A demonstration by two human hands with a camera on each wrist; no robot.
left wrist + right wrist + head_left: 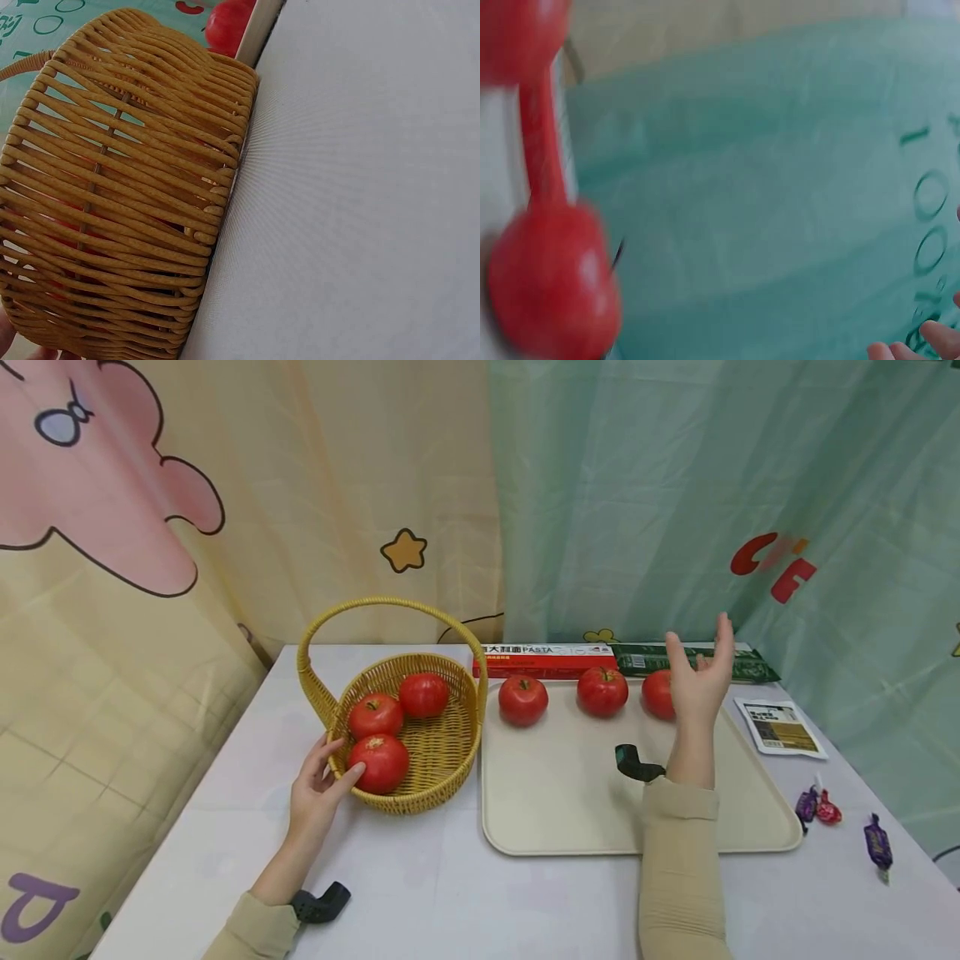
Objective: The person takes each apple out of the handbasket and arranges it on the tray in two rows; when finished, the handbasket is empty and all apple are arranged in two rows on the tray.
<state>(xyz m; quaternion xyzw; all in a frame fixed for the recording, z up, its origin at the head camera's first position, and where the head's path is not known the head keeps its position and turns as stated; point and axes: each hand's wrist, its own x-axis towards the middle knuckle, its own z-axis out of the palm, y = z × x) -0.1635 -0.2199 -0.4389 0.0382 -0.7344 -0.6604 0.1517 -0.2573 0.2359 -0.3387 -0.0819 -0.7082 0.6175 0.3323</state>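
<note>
**Right hand (696, 689) raised over the cream rectangular tray (558, 785), left hand (317, 783) gripping the round golden woven basket (438, 752)**

The fruit nearest the right hand is the right apple (656, 695), one of three glossy, round red fruits set along the tray's far edge. In the head view it lies just left of the hand, which hides part of it. The middle apple (602, 692) and the left apple (522, 700) stand farther left along that edge. Being round, they offer no clear long axis; the tray's own runs left to right. The right hand's fingers are extended, thumb well apart, with nothing in their grasp. How high they are above the right apple is hard to judge, as the right wrist view is blurred.

Left of the tray stands the basket, upright under its arched handle. It contains three similar fruits: the front apple (378, 764), the side apple (375, 716) just behind it, and the rear apple (424, 695). The left hand holds the rim on the side away from the tray, thumb over it near the front apple.

Beyond the tray lie a red-and-white pasta box (543, 662) and a dark green packet (647, 658); to its right, a flat white packet (780, 727).
</note>
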